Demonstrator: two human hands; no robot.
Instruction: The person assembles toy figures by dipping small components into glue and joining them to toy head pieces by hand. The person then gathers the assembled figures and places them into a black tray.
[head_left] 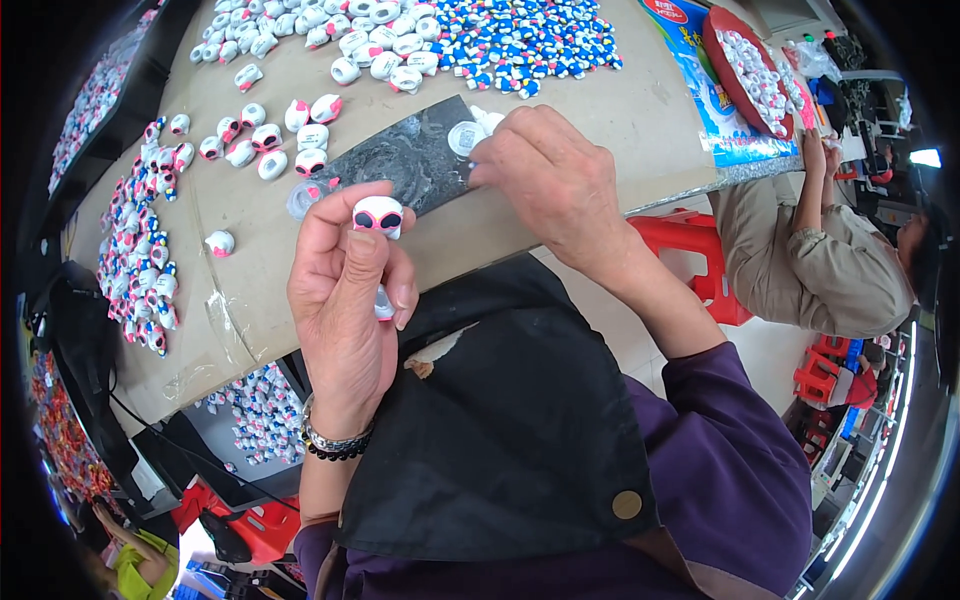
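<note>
The left hand (pixel 345 285) pinches a white toy head (pixel 380 210) — left of the right hand (pixel 560 180). The right fingers curl; whether they grip anything can't be told.

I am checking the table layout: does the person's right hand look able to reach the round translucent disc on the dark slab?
Probably yes: the right hand is close beside the round translucent disc on the dark slab, and nothing visible blocks the way. Whether its grip is empty is unclear.

The place is a workshop, indicated by piled small white-and-pink figurine heads (pixel 385 65), a flat brown surface (pixel 635 140) and red plastic stools (pixel 685 236).
</note>
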